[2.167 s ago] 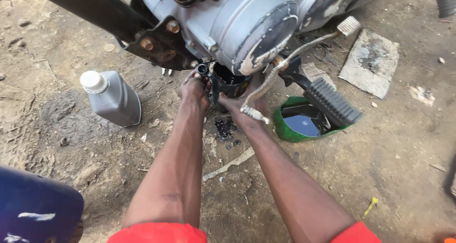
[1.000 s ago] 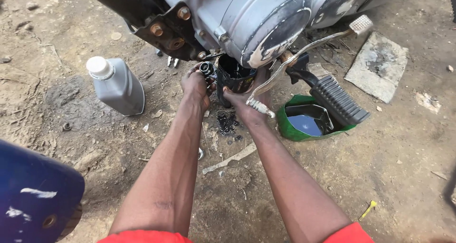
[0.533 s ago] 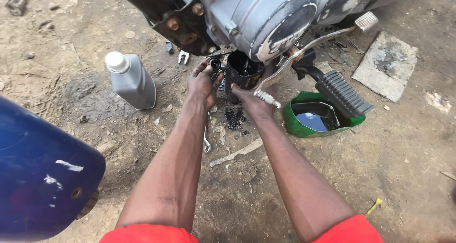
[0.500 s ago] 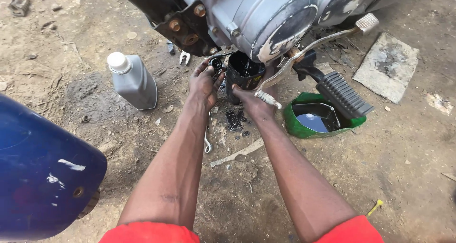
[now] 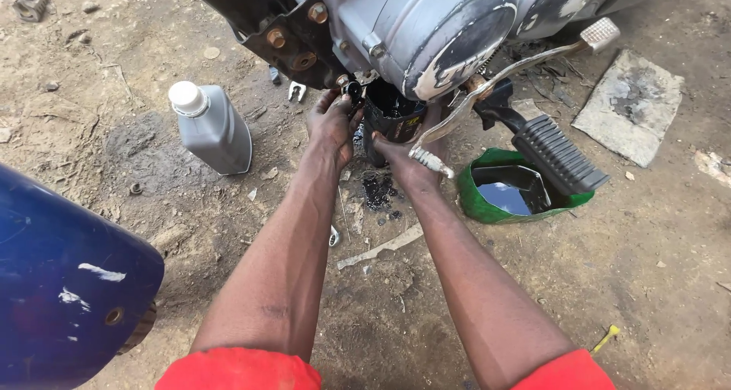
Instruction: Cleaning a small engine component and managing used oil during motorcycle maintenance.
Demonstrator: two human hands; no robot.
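Moved: since a couple of seconds back my left hand (image 5: pixel 331 123) crept up tighter under the engine case (image 5: pixel 426 24), and the blue panel (image 5: pixel 61 283) now fills the bottom left corner.
Left hand: fingers curled round a small black plug (image 5: pixel 352 90), pinched right at the underside of the engine. Closed on it, as far as I can see.
Right hand: my right hand (image 5: pixel 402 160) is wrapped on the side of the black container (image 5: pixel 390 114), holding it up under the case, I reckon so the dark oil lands in it and not on the ground. The kick lever (image 5: pixel 487 81) crosses in front, so my grip is half hidden.
Plug vs container: just beside each other, plug at the container's left rim.
Ground: oil spots (image 5: pixel 375 192) on the dirt directly below, a spanner (image 5: pixel 333 236) partly under my left forearm.
Nearby: grey oil bottle (image 5: pixel 212 127) stands capped, left of my hands; green pan (image 5: pixel 518 196) with dark oil sits right, under the footpeg (image 5: pixel 560 154).
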